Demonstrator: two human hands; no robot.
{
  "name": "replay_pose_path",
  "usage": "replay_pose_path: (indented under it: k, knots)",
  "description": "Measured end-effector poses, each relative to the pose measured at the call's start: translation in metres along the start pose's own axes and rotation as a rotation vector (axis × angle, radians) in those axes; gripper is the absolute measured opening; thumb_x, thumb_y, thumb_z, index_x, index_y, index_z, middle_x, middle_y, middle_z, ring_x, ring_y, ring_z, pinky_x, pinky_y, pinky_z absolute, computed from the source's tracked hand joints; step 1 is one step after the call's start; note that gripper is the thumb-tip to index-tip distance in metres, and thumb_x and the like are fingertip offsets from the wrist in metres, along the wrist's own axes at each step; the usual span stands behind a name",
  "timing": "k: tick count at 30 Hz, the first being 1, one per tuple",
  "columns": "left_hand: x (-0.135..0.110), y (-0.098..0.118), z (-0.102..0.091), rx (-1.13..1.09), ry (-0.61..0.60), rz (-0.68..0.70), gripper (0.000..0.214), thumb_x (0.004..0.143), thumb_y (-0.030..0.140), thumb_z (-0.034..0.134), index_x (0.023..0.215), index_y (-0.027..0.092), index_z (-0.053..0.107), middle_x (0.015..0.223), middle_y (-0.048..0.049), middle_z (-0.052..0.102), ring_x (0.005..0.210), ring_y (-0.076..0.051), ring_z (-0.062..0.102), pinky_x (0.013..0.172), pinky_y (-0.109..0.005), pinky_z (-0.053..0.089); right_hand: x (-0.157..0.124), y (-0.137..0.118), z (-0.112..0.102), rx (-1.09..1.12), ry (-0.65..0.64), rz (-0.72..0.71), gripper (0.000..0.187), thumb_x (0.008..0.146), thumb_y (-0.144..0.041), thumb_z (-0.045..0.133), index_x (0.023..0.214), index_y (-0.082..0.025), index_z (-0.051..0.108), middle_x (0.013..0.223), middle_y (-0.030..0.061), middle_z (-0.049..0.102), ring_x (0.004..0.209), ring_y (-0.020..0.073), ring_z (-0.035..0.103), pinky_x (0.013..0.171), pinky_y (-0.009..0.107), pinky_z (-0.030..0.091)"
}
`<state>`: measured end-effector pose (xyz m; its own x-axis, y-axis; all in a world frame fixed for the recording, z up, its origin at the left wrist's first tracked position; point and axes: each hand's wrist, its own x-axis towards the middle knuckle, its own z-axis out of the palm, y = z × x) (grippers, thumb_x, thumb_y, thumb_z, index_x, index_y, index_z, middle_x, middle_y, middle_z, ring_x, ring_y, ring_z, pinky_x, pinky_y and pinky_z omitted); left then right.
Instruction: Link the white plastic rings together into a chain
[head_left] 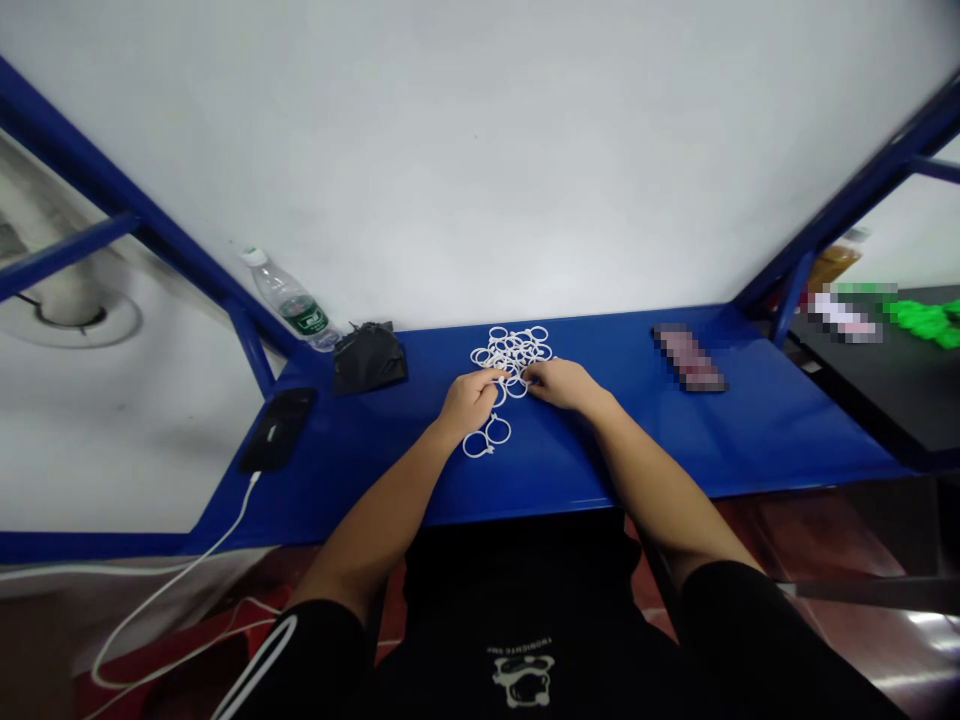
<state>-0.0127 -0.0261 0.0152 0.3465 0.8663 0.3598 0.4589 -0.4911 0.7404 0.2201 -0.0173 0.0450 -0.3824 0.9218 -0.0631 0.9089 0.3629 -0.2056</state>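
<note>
A pile of thin white plastic rings (504, 348), each with a small tab, lies on the blue tabletop near the wall. My left hand (469, 402) is closed at the pile's near left side, thumb and forefinger pinched on a white ring (501, 399) that it partly covers. From the right, my right hand (556, 384) has its fingers curled and pinched at the edge of another white ring (517, 394). My fingers hide part of both grips. Two linked-looking white rings (475, 445) lie apart, just below my left hand.
A plastic bottle (289, 300) leans at the back left beside a crumpled black bag (369, 358). A black power bank (277, 430) with a white cable (241, 510) lies at the left edge. A pixelated phone-shaped object (690, 358) sits right. Blue frame bars (795, 215) flank the table.
</note>
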Motion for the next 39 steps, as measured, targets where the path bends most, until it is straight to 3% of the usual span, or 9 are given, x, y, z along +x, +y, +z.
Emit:
replay_pose_path:
  k: [7, 13, 20, 24, 29, 35, 39]
  knots:
    - [-0.001, -0.001, 0.003, -0.109, 0.081, 0.032, 0.028, 0.097, 0.024, 0.055, 0.113, 0.018, 0.077, 0.06, 0.0046, 0.059, 0.052, -0.011, 0.051, 0.059, -0.024, 0.041, -0.001, -0.007, -0.003, 0.053, 0.101, -0.004, 0.024, 0.102, -0.037, 0.057, 0.112, -0.024, 0.076, 0.1, 0.0065, 0.08, 0.089, 0.0223, 0.071, 0.071, 0.028, 0.041]
    - [0.001, -0.003, 0.008, -0.179, 0.177, -0.004, 0.027, 0.095, 0.033, 0.064, 0.116, 0.018, 0.075, 0.079, 0.0001, 0.072, 0.056, -0.009, 0.057, 0.06, -0.022, 0.046, -0.001, -0.011, -0.005, 0.152, 0.242, 0.024, 0.028, 0.104, -0.036, 0.053, 0.115, -0.023, 0.075, 0.097, 0.006, 0.081, 0.084, 0.0206, 0.071, 0.073, 0.028, 0.042]
    - [0.0, -0.002, 0.006, -0.218, 0.204, -0.086, 0.016, 0.087, 0.029, 0.067, 0.095, 0.018, 0.076, 0.075, -0.0008, 0.076, 0.058, -0.012, 0.064, 0.058, -0.023, 0.049, -0.001, -0.01, 0.001, 0.386, 0.423, -0.03, 0.022, 0.094, -0.023, 0.057, 0.105, -0.019, 0.075, 0.097, 0.0056, 0.08, 0.075, 0.0173, 0.067, 0.072, 0.027, 0.046]
    - [0.0, -0.003, 0.005, -0.182, 0.153, -0.035, 0.018, 0.089, 0.02, 0.059, 0.086, 0.018, 0.077, 0.072, -0.0015, 0.077, 0.063, -0.015, 0.07, 0.064, -0.025, 0.055, 0.0, -0.009, 0.002, 0.435, 0.479, -0.112, 0.026, 0.09, -0.018, 0.055, 0.104, -0.019, 0.078, 0.104, 0.0072, 0.079, 0.085, 0.0191, 0.069, 0.081, 0.029, 0.05]
    - [-0.001, 0.0, 0.004, 0.001, 0.083, 0.013, 0.017, 0.09, 0.02, 0.065, 0.097, 0.021, 0.08, 0.08, -0.0016, 0.079, 0.064, -0.014, 0.07, 0.068, -0.026, 0.056, 0.002, -0.01, 0.006, 0.375, 0.413, -0.167, 0.031, 0.091, -0.017, 0.055, 0.11, -0.019, 0.079, 0.108, 0.009, 0.078, 0.097, 0.0215, 0.07, 0.089, 0.032, 0.052]
    - [-0.008, 0.013, 0.012, 0.216, -0.198, 0.249, 0.02, 0.096, 0.032, 0.068, 0.112, 0.025, 0.079, 0.111, -0.0046, 0.077, 0.097, -0.019, 0.073, 0.089, -0.032, 0.058, 0.002, -0.014, 0.01, 0.287, 0.397, -0.111, 0.033, 0.096, -0.02, 0.054, 0.117, -0.019, 0.079, 0.113, 0.0096, 0.077, 0.098, 0.0216, 0.069, 0.088, 0.031, 0.051]
    - [-0.012, 0.022, 0.026, 0.395, -0.357, 0.213, 0.041, 0.099, 0.037, 0.066, 0.139, 0.028, 0.068, 0.134, -0.0082, 0.067, 0.113, -0.024, 0.07, 0.094, -0.036, 0.058, 0.004, -0.01, 0.01, 0.323, 0.468, -0.071, 0.037, 0.097, -0.018, 0.05, 0.123, -0.017, 0.077, 0.113, 0.0112, 0.076, 0.099, 0.022, 0.069, 0.089, 0.032, 0.052]
